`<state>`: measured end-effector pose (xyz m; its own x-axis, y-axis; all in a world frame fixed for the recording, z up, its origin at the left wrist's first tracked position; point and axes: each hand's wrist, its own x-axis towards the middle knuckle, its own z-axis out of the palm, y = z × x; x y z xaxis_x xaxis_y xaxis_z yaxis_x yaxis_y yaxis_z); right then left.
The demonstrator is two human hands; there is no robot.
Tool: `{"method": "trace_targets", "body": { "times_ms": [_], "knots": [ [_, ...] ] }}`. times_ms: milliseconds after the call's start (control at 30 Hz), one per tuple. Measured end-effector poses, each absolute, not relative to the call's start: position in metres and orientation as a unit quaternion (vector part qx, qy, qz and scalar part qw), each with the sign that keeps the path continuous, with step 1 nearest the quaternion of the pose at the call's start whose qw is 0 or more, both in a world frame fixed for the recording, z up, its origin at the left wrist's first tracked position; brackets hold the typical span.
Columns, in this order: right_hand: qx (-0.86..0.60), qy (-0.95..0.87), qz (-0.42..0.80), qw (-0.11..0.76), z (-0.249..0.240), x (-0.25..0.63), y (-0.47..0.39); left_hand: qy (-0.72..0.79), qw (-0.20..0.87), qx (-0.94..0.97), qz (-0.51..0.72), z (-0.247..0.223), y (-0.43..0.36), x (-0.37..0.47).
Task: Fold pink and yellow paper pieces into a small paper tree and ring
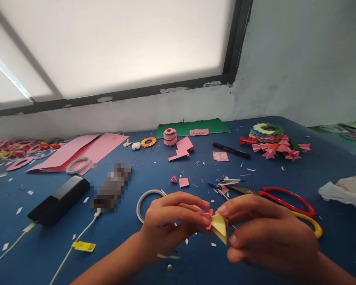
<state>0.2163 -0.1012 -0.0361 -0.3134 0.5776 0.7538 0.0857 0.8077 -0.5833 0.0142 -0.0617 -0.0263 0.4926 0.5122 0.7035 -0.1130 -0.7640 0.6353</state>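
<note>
My left hand [173,215] is closed, with its fingertips pinching a pink folded paper piece [207,220]. Against its right side sits a yellow folded paper piece [219,225], held between the fingers of my right hand [269,229]. The two pieces meet above the blue table; whether they are joined cannot be made out. Scissors [287,198] with red and yellow handles lie just behind my right hand. A roll of tape [141,204] rests behind my left wrist. A pink paper square [184,182] and a small pleated pink piece [173,179] lie beyond both hands.
At the back right stands a stack of paper rings and folded pieces [268,138]. A black pen [231,150] and a green board [178,130] lie farther back. A black power bank [59,200] with cables sits left. Paper scraps dot the blue table [112,237].
</note>
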Motion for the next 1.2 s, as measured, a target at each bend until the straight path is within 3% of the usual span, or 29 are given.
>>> {"method": "trace_targets", "body": {
  "times_ms": [267, 567, 833, 1033, 1200],
  "knots": [
    [-0.216, -0.728, 0.279, 0.588, -0.032, 0.212, -0.1, 0.099, 0.271, 0.807, 0.514, -0.021, -0.061, 0.017],
    [-0.139, -0.73, 0.407, 0.532, -0.04, 0.215, -0.098, 0.073, 0.277, 0.81, 0.512, -0.017, -0.065, 0.015],
    [-0.132, -0.788, 0.294, 0.525, -0.029, 0.217, -0.11, 0.107, 0.275, 0.812, 0.503, -0.011, -0.07, 0.013],
    [-0.19, -0.739, 0.268, 0.588, -0.026, 0.213, -0.112, 0.106, 0.282, 0.817, 0.492, -0.011, -0.07, 0.013],
    [-0.193, -0.748, 0.232, 0.591, -0.024, 0.209, -0.109, 0.101, 0.266, 0.816, 0.503, -0.012, -0.071, 0.014]
  ]
}}
